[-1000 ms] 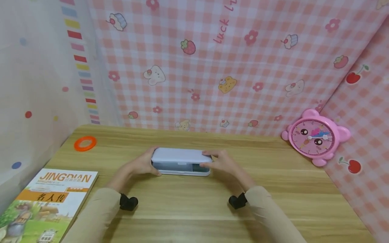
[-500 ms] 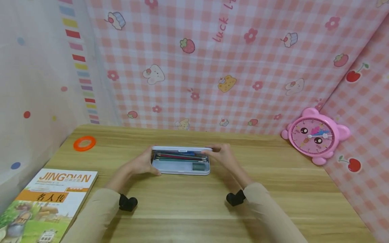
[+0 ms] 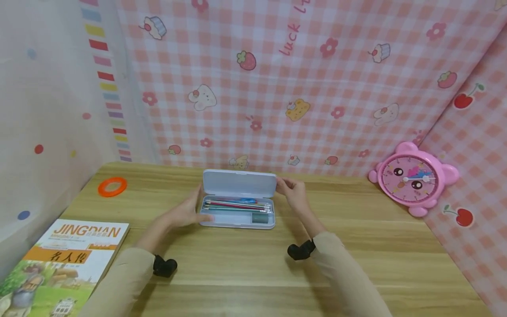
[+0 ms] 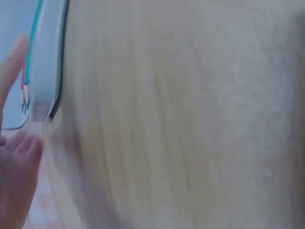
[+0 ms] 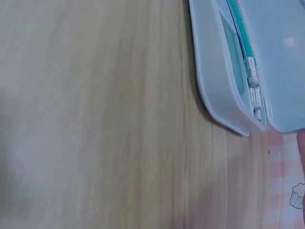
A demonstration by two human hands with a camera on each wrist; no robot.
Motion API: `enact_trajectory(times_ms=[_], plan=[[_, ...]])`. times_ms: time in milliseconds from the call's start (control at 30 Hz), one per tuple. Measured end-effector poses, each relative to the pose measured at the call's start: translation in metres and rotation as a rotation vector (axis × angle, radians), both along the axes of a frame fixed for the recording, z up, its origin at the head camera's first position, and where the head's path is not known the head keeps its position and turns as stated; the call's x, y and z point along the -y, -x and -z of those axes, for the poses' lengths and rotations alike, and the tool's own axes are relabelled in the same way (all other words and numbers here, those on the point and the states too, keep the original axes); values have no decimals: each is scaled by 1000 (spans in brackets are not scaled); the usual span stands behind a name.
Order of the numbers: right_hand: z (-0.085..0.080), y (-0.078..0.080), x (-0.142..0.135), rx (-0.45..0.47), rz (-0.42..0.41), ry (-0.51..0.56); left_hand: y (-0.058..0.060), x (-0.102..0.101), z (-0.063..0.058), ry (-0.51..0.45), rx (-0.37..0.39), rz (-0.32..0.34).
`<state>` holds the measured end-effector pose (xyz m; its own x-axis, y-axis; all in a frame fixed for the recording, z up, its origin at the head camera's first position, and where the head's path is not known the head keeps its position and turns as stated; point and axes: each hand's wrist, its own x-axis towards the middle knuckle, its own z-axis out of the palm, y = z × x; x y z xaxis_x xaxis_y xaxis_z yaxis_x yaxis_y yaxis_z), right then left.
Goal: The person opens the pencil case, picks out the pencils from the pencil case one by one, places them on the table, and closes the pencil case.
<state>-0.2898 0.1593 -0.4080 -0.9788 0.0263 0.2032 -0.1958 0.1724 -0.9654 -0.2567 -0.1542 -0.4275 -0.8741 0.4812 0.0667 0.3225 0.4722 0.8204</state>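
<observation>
A white pencil case (image 3: 229, 220) stands on the wooden table with its lid (image 3: 239, 184) raised at the back. Inside lie several pencils (image 3: 233, 205), a small blue item behind them, and a dark green block (image 3: 260, 218) in the right front compartment. My left hand (image 3: 184, 213) holds the case's left end, its thumb over the front part; the left wrist view shows that thumb (image 4: 13, 64) above the case. At the lid's right edge, my right hand (image 3: 294, 192) holds the lid between thumb and fingers. Only a sliver of that hand appears in the right wrist view.
An orange ring (image 3: 101, 190) lies at the table's back left. A book (image 3: 85, 240) with a colourful cover lies at the left front. A pink clock (image 3: 409, 180) leans at the back right corner. Checked cloth (image 3: 253, 88) hangs behind the table.
The lid has swung up and back from nearly closed, uncovering the pencils and green block. My right hand has moved up and back with it; the left hand stays at the case's left end.
</observation>
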Motion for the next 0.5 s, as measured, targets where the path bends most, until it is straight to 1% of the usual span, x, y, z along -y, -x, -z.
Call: enact_trajectory(times_ms=[67,133,200,233,333,367,467,500], plan=[[1,3,2,6,19,20,0,-1,1,60,-82,-32],[2,4,4,16,40,32,1,-2,3,108,-167,-45],[2,5,6,32,58,30,2,-3,4,150,-228,-55],[2,5,7,41,67,24,3,-4,4,169,-247,-57],[2,7,8,75,89,-6,4,-5,3,218,-256,-60],[3,8,8,81,97,-35,4,-5,3,232,-254,-59],[12,16,4,87,95,-131,4,-5,3,270,-248,-49],[24,25,-2,49,57,-138,5,-5,4,281,-250,-46]])
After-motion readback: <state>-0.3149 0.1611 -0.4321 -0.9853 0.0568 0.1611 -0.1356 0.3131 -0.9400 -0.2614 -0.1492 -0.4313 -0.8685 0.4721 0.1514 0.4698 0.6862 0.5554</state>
